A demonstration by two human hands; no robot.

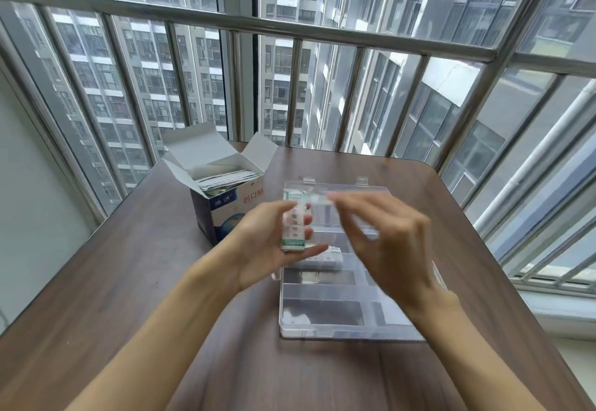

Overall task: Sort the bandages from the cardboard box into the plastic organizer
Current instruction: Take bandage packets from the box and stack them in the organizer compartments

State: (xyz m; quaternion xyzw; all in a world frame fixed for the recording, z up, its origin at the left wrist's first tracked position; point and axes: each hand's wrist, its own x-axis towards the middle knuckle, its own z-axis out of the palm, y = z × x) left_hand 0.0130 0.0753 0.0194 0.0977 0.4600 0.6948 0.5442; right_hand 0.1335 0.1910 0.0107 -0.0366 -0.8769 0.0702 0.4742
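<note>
Bandage stack (293,230) mid-frame, gripped in left hand (267,243) above plastic organizer (325,320), right hand (383,243) pinching off top bandage (309,198), blurred; next: drop into compartment; cardboard box (222,198) upper left holds more.

The cardboard box (225,198) stands at the far left of the surface (129,281), its raised flaps walling its open top at the back and both sides; the way in is from above and the near side. The plastic organizer (325,314) lies flat just right of it, open upward. Both hands (271,236) hover over its far compartments, blocking them; the near compartments lie uncovered. A metal railing (290,33) closes off the far edge.
</note>
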